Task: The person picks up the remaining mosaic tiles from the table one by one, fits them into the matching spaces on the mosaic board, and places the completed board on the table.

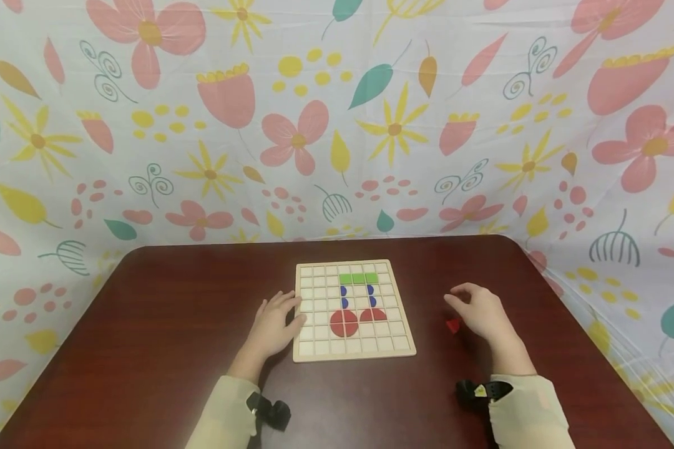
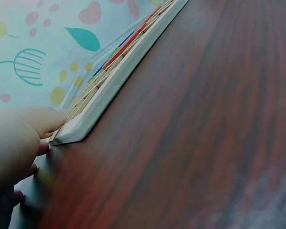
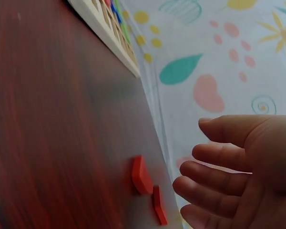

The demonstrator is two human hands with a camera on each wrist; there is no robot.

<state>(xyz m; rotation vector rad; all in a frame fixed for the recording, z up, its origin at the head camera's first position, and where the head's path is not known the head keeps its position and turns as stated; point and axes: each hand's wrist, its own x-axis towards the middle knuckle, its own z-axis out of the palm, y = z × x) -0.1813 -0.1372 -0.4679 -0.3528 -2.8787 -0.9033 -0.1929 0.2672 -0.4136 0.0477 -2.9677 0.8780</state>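
Observation:
A square wooden grid board point(image 1: 317, 349) lies on the table. On it are three green squares point(image 1: 358, 279), several blue half-round pieces point(image 1: 345, 303), a full red circle point(image 1: 344, 323) and a red half circle point(image 1: 373, 315). My left hand point(image 1: 275, 325) rests at the board's left edge, thumb and index finger touching the rim, other fingers spread on the table side. To the right of the board, my right hand point(image 1: 479, 313) hovers with loosely bent fingers and nothing in them. Two loose red pieces point(image 3: 142, 175) lie beside it in the right wrist view; the head view shows them partly.
The dark wooden table point(image 1: 163, 337) has rounded far corners. Behind it and along both sides hangs a flower-patterned cloth point(image 1: 297, 187). Each wrist wears a strapped black camera point(image 1: 269, 411).

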